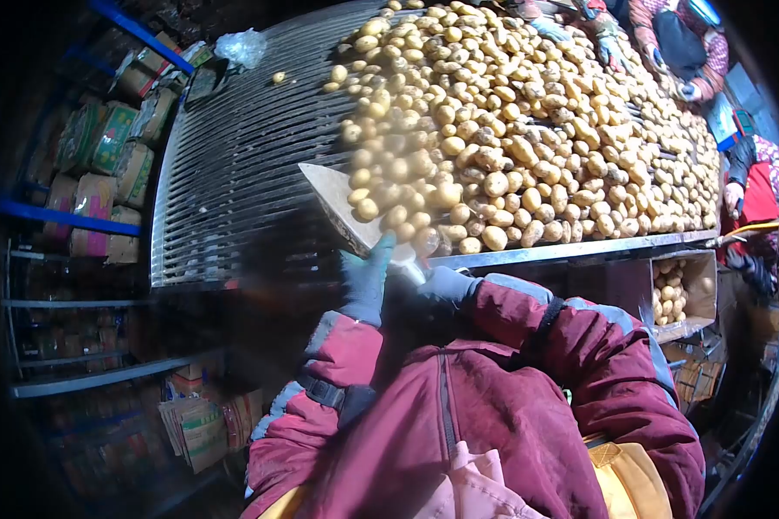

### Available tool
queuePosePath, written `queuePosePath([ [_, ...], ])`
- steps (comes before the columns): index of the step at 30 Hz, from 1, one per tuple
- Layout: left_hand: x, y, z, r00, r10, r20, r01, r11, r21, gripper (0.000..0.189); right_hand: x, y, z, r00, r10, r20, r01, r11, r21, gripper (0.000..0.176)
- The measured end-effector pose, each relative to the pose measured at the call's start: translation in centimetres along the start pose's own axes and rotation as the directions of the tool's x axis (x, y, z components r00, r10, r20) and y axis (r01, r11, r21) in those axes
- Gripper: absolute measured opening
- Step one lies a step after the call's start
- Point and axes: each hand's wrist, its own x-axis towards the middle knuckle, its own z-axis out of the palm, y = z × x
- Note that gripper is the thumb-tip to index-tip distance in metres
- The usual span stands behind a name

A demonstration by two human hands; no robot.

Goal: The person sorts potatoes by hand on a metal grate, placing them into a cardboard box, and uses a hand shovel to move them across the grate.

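Note:
A pale, flat-bladed scoop [331,192] with several potatoes [366,209] on it is tilted at the near edge of the slatted table [242,147]. My left hand [368,278], in a grey-green glove, is closed on the scoop's near rim. Around the scoop's short white handle, my gloved right hand [447,285] is closed, its fingers partly hidden. Just beyond the scoop lies a big heap of potatoes [519,130], slightly blurred closest to the blade.
Co-workers' gloved hands [613,54] reach over the heap's far side. A metal edge [571,251] runs along the front of the table. An open box [701,298] holding potatoes stands below at right. Folded cartons [104,138] fill the racks at left; a clear plastic bag [241,48] lies behind.

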Motion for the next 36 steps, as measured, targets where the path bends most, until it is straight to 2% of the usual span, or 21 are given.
queuePosePath([
  [1, -0.1, -0.7, 0.5, 1.0, -0.017, -0.007, 0.017, 0.999, 0.045, 0.079, -0.7, 0.3, -0.3, 0.997, 0.076, -0.012, -0.074, 0.989, 0.128, 0.03],
  [3, -0.3, -2.1, 1.4, 0.999, -0.036, -0.018, 0.038, 0.994, 0.101, 0.076, -2.0, 0.7, -0.6, 0.976, 0.217, -0.02, -0.187, 0.88, 0.437, 0.028],
  [5, -1.1, 0.4, 2.6, 0.999, 0.029, -0.035, -0.025, 0.993, 0.113, 0.075, -2.9, 1.4, -1.3, 0.992, 0.12, -0.028, -0.107, 0.952, 0.285, 0.025],
  [7, -2.3, 4.0, 4.2, 0.985, 0.164, -0.061, -0.157, 0.982, 0.11, 0.076, -3.4, 1.8, -1.7, 0.991, 0.133, -0.025, -0.12, 0.949, 0.293, 0.024],
  [9, -2.3, 3.0, 4.1, 0.992, 0.117, -0.048, -0.101, 0.961, 0.257, 0.078, -3.7, 2.0, -1.7, 0.967, 0.255, -0.008, -0.222, 0.858, 0.463, 0.023],
  [10, -2.3, 2.4, 3.9, 0.995, 0.095, -0.044, -0.075, 0.941, 0.329, 0.078, -3.7, 2.1, -1.6, 0.96, 0.28, -0.008, -0.241, 0.841, 0.485, 0.023],
  [12, -2.1, 1.5, 3.9, 0.993, 0.106, -0.042, -0.088, 0.948, 0.306, 0.078, -3.6, 2.1, -1.5, 0.946, 0.325, -0.005, -0.274, 0.805, 0.526, 0.021],
  [15, -1.8, -0.3, 3.9, 0.992, 0.103, -0.069, -0.08, 0.958, 0.276, 0.078, -3.1, 3.2, -0.9, 0.965, 0.261, -0.016, -0.208, 0.802, 0.56, 0.023],
  [18, -1.8, 1.2, 4.0, 0.998, -0.041, -0.048, 0.045, 0.995, 0.088, 0.076, -3.3, 1.0, -2.8, 0.967, 0.254, -0.023, -0.226, 0.895, 0.385, 0.026],
  [20, -1.9, 1.7, 4.5, 0.999, -0.039, -0.034, 0.039, 0.999, -0.003, 0.074, -3.7, 0.2, -4.0, 0.989, 0.15, -0.007, -0.145, 0.967, 0.211, 0.028],
  [22, -1.9, 1.4, 5.1, 0.992, 0.107, -0.065, -0.108, 0.994, -0.003, 0.071, -4.6, -1.2, -4.2, 0.943, 0.333, -0.009, -0.305, 0.876, 0.373, 0.028],
  [24, -1.8, -1.6, 5.2, 0.999, 0.038, -0.01, -0.038, 0.998, 0.051, 0.069, -5.6, -1.6, -3.9, 0.931, 0.362, -0.046, -0.31, 0.852, 0.421, 0.027],
  [27, -2.9, 1.9, 5.1, 0.994, -0.041, 0.101, 0.046, 0.998, -0.044, 0.06, -6.1, -2.1, -4.0, 0.928, 0.363, -0.082, -0.295, 0.853, 0.431, 0.024],
  [29, -3.6, 3.5, 5.4, 0.968, -0.159, 0.195, 0.198, 0.959, -0.202, 0.055, -6.6, -2.0, -4.8, 0.94, 0.339, -0.047, -0.278, 0.836, 0.472, 0.024],
  [32, -3.4, 2.2, 6.6, 0.992, -0.069, 0.103, 0.091, 0.971, -0.219, 0.044, -6.6, 0.3, -4.5, 0.957, 0.28, -0.077, -0.214, 0.859, 0.466, 0.026],
  [33, -3.7, 2.4, 6.8, 0.985, -0.115, 0.125, 0.142, 0.962, -0.232, 0.042, -6.3, 2.0, -4.1, 0.962, 0.253, -0.098, -0.183, 0.873, 0.452, 0.026],
  [35, -4.5, 5.9, 7.1, 0.965, -0.202, 0.168, 0.241, 0.936, -0.256, 0.038, -6.8, 1.5, -4.8, 0.95, 0.305, -0.064, -0.24, 0.849, 0.471, 0.026],
  [36, -4.5, 6.4, 7.3, 0.967, -0.186, 0.176, 0.228, 0.937, -0.266, 0.037, -7.0, 1.2, -5.1, 0.941, 0.336, -0.038, -0.277, 0.829, 0.486, 0.026],
])
